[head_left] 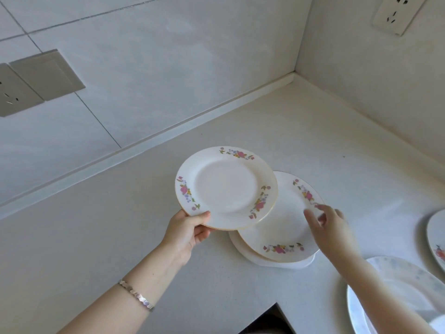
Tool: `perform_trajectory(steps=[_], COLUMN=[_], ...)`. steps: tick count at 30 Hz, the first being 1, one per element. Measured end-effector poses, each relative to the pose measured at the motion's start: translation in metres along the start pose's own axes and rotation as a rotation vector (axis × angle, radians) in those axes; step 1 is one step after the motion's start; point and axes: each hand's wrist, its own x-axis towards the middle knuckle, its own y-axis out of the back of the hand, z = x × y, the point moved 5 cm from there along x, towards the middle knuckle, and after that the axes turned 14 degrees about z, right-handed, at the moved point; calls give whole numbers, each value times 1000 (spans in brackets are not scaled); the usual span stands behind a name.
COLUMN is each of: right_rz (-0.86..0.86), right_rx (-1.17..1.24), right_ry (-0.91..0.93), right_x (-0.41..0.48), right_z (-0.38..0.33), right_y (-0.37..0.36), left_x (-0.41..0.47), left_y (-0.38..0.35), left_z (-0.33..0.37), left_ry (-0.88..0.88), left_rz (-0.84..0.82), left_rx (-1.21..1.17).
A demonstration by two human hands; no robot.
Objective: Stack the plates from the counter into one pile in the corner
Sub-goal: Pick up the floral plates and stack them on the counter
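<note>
My left hand [186, 233] grips the near rim of a white plate with pink flowers [226, 188], held level above the counter. Just to its right, a small pile of plates [284, 227] lies on the white counter [120, 237]; its top plate has the same flower pattern and a plain white plate shows beneath it. My right hand [328, 226] hovers over the right side of the pile with fingers spread, blurred, holding nothing. The held plate overlaps the pile's left edge.
A blue-patterned plate [395, 292] lies at the lower right under my right forearm, and another flowered plate [437, 242] is cut off at the right edge. Tiled walls meet in the corner [295, 73] at the back. Wall sockets [14, 92] hang left and upper right.
</note>
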Motion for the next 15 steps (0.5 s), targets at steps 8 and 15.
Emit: perform_trajectory(steps=[8,15], right_rz=[-12,14], right_rx=[356,113], right_ry=[-201,-264], right_x=[19,7], right_z=[-21,31], right_y=[0,-9], left_x=[-15,2], left_y=[-44,-71], left_z=[-19,-31], left_ry=[25,-126], left_rz=[-266,-276], left_rx=[326,803])
